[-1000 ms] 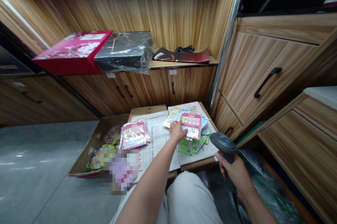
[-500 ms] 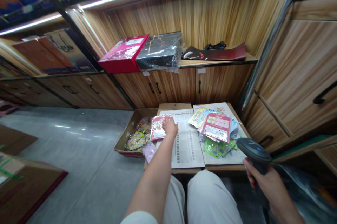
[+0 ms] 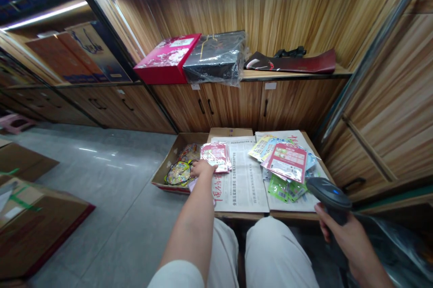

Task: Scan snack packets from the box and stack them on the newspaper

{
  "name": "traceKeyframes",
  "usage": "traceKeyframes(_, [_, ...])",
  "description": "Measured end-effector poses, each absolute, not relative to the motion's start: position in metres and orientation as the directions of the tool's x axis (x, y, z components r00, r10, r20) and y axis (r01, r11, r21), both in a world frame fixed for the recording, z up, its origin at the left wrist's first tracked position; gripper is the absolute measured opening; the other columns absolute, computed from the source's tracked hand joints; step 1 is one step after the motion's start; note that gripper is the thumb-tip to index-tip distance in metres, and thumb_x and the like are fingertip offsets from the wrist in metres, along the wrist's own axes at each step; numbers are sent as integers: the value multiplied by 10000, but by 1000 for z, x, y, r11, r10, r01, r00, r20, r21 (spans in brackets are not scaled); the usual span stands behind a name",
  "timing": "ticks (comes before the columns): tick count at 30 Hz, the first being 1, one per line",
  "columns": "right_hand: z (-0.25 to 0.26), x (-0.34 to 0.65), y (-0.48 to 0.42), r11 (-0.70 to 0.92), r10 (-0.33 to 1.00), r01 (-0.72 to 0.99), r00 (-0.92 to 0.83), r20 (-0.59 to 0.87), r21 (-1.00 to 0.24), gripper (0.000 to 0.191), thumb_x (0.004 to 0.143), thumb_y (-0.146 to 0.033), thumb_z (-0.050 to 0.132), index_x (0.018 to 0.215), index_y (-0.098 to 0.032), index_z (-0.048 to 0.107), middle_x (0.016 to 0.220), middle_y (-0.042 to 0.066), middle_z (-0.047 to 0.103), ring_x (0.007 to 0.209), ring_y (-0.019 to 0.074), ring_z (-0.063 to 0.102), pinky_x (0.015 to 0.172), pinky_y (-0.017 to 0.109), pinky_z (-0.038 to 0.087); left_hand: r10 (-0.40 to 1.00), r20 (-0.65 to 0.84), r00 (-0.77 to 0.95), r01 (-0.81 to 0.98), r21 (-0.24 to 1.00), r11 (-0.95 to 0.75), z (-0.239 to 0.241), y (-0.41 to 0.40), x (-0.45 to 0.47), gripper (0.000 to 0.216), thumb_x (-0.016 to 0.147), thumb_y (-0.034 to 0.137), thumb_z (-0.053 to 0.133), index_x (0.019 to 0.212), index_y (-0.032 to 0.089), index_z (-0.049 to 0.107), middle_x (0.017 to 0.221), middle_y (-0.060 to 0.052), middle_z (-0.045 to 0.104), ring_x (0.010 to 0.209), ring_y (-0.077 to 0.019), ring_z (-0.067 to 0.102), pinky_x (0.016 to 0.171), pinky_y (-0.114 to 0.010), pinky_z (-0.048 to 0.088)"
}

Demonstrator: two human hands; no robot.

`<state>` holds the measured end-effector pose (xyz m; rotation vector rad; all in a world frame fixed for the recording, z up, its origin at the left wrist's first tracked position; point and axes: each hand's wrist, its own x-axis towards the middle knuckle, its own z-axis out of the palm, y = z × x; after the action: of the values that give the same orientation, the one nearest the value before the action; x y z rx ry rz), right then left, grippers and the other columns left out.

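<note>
The head camera looks down past two knees in light trousers to a low stand spread with newspaper (image 3: 241, 184). The left hand (image 3: 202, 168) reaches out over the stand's left edge. Its fingertips rest where a stack of pink packets (image 3: 216, 156) meets the open cardboard box (image 3: 168, 167) on the floor. Whether the fingers are pinched on a packet or only lying on one, I cannot tell, since the back of the hand hides them. The box holds round, bright snack bags (image 3: 179, 173) right next to the hand. The right hand (image 3: 341, 234) is wrapped firmly around the grip of a barcode scanner (image 3: 329, 192), with its head turned toward a loose heap of packets (image 3: 286, 162) on the right side of the newspaper. On the shelf behind, well apart from both hands, sit a red gift box (image 3: 165, 60) and a black box in plastic wrap (image 3: 214, 56).

As I judge it, the pink stack is the weak point. It sits close to the edge above the box, so a nudge from the wrist could fan it out or tip packets in among the snack bags. The heap on the right is untidy and could slide too if the scanner brushes it
</note>
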<state>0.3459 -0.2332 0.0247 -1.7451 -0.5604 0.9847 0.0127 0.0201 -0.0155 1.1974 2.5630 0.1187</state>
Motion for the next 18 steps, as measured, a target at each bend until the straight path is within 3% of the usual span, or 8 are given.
traceKeyframes(5, [23,350,-234,-365,769,-77,536,-347,-928,543,574,-611,819,821,-168,625,451,-41,557,386,144,488,357,261,405,761,-201,-617,752,133,645,-14,21,16,841,538,511,838,1247,176,532,1347,-295,491,1216,-454,510,878,-532,448])
traceKeyframes(13, [31,341,-235,-314,741,-79,603,-296,-946,526,576,-606,821,801,-175,619,441,-52,540,361,124,460,331,240,380,707,-196,-679,673,219,707,-3,29,14,950,484,419,905,1288,143,481,1354,-311,488,1237,-443,517,907,-506,464])
traceKeyframes(18, [30,340,-236,-304,762,-72,579,-288,-950,518,608,-602,813,819,-171,618,452,-53,543,369,123,468,334,234,388,721,-182,-668,677,252,691,8,29,11,806,546,380,880,1241,171,530,1347,-277,517,1214,-419,553,909,-506,479])
